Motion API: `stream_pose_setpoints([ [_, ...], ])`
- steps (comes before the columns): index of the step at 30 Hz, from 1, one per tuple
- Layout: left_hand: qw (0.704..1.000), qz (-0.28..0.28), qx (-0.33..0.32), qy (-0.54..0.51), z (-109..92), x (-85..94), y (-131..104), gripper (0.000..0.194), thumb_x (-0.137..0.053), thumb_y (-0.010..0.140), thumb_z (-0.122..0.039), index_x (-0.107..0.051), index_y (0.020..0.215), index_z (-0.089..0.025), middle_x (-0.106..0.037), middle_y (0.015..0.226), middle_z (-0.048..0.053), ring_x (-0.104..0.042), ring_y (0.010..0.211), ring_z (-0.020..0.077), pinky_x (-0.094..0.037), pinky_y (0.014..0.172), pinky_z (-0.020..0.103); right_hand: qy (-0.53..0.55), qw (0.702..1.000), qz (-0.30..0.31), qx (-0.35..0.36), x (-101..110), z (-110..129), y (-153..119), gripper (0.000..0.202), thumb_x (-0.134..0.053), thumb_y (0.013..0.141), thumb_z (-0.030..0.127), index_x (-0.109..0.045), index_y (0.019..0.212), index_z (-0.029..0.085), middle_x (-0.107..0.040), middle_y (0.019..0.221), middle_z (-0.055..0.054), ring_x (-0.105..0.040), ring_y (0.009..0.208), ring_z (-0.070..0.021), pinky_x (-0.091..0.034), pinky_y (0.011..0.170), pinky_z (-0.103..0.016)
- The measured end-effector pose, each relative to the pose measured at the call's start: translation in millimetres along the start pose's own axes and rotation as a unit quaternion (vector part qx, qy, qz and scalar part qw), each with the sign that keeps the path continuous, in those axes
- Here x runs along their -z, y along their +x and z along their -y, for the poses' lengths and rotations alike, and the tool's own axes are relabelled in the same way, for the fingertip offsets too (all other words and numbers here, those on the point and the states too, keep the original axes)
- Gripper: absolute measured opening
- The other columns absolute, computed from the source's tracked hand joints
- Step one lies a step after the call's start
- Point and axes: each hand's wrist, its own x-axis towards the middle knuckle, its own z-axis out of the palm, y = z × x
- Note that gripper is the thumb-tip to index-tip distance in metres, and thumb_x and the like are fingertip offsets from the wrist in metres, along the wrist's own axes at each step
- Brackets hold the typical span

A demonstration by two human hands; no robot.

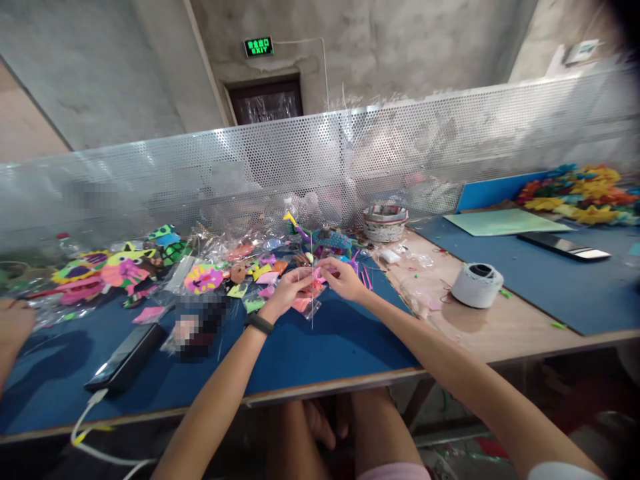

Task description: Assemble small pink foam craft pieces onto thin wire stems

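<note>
My left hand (289, 291), with a dark band on its wrist, and my right hand (343, 277) meet over the blue mat. Both are closed, fingertips pinching a small pink piece (317, 273) between them. A thin pale stick (313, 313) runs upright past the fingertips; how it joins the pink piece cannot be made out. Just below the hands lies a clear bag with orange-red pieces (301, 304). Purple strips (367, 275) are right of my right hand, and a blue dotted figure (334, 241) lies behind. Left of my left hand are foam cutouts (269, 277) in several colours.
A lion-like foam face (203, 279) and other animal shapes lie left. A black power bank (125, 358) with a white cable is near the front edge. Right stand a white tape roll (477, 285), a basket (385, 223) and a phone (563, 246). Another person's hand (14, 327) shows far left.
</note>
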Motion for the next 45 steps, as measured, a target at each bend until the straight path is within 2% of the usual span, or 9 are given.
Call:
stream_pose_setpoints([
  [25, 1.0, -0.008, 0.015, -0.006, 2.3, 2.4, 1.2, 0.049, -0.085, 0.071, -0.038, -0.069, 0.112, -0.018, -0.074, 0.088, 0.005, -0.065, 0.058, 0.0097, -0.053, 0.057, 0.022, -0.007, 1.0, 0.004, 0.0, -2.0, -0.6, -0.9, 0.023, -0.055, 0.094, 0.033, -0.066, 0.111, 0.022, -0.072, 0.095, -0.005, -0.068, 0.082, -0.0181, -0.055, 0.077, -0.032],
  [45, 1.0, 0.0, -0.003, -0.011, 6.6, 5.0, 3.7, 0.051, -0.084, 0.072, -0.038, -0.069, 0.115, -0.016, -0.073, 0.089, 0.007, -0.065, 0.061, 0.01, -0.053, 0.061, 0.022, -0.01, 1.0, 0.007, 0.024, -1.8, -2.1, -0.1, 0.022, -0.054, 0.095, 0.031, -0.067, 0.109, 0.021, -0.072, 0.093, -0.005, -0.069, 0.082, -0.0176, -0.054, 0.072, -0.029],
])
